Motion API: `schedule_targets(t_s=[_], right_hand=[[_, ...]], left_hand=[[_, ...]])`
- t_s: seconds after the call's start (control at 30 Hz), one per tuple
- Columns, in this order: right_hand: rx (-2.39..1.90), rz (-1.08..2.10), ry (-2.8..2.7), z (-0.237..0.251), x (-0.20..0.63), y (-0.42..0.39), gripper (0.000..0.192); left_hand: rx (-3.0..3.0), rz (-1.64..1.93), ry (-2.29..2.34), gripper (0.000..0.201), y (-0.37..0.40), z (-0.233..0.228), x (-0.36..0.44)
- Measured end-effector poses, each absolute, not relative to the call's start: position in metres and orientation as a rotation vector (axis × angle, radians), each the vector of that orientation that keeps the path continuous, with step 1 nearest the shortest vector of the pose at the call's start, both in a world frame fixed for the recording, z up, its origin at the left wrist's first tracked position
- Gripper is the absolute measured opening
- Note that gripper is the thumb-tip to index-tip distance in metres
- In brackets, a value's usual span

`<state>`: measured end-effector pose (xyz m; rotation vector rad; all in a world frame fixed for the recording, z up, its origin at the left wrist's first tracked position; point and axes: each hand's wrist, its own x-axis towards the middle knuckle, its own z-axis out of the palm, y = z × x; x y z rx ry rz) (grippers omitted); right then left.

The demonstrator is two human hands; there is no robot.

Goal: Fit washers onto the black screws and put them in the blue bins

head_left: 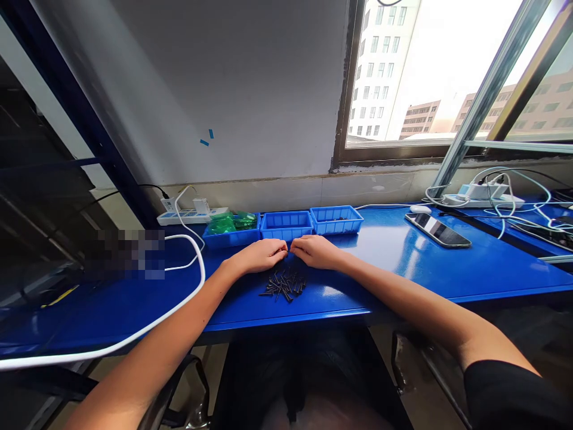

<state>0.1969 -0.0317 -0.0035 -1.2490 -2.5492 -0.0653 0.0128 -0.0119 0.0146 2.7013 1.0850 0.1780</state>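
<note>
My left hand point(261, 255) and my right hand point(316, 250) rest side by side on the blue table point(394, 263), fingertips almost meeting just behind a small pile of black screws point(283, 285). The fingers of both hands are curled and pinched together; whether a screw sits between them is hidden. Right behind the hands stand three blue bins in a row: the left bin point(230, 229) holds green plastic bags, the middle bin point(286, 225) looks bare inside, and the right bin point(335, 219) has a few dark bits.
A thick white cable point(134, 334) loops across the table's left side. A power strip point(188, 215) lies against the wall. A phone point(437, 230), a white mouse point(419, 209) and another power strip with cables point(483, 194) sit at the right, below the window.
</note>
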Motion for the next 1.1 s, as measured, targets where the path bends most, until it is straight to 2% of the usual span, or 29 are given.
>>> schedule_targets(t_s=[0.3,0.8,1.1], right_hand=[[-1.262,-0.033,-2.525,-0.002,0.197,-0.032,0.015],[-1.292,-0.086,-2.489,0.000,0.196,-0.034,0.019],[-1.620,-0.263,-1.965,0.010,0.200,-0.032,0.020]], left_hand=[[2.695,0.171,1.083,0.023,-0.011,0.014,0.013],[2.699,0.194,1.079,0.018,-0.012,0.014,0.012],[2.663,0.181,1.090,0.022,-0.010,0.014,0.011]])
